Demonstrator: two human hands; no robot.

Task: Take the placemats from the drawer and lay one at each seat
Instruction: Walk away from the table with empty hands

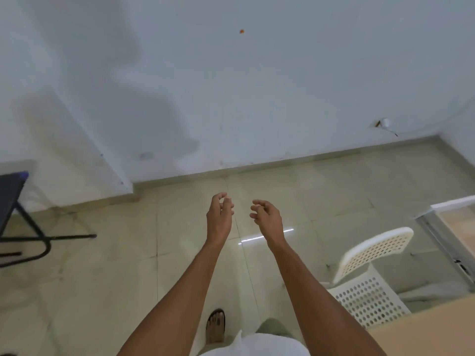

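Both my arms reach forward over the tiled floor. My left hand (pixel 219 214) is held out with fingers loosely curled and apart, holding nothing. My right hand (pixel 267 217) is a little to its right, fingers also loosely spread and empty. No placemat and no drawer is in view. A white perforated chair (pixel 370 268) stands at the lower right, next to the corner of a light wooden table (pixel 426 332).
A white wall (pixel 231 86) rises ahead, with a protruding column at the left. A dark table on black metal legs (pixel 15 214) stands at the far left. A light cabinet or furniture edge (pixel 452 227) sits at the right. My sandalled foot (pixel 216 326) is below.
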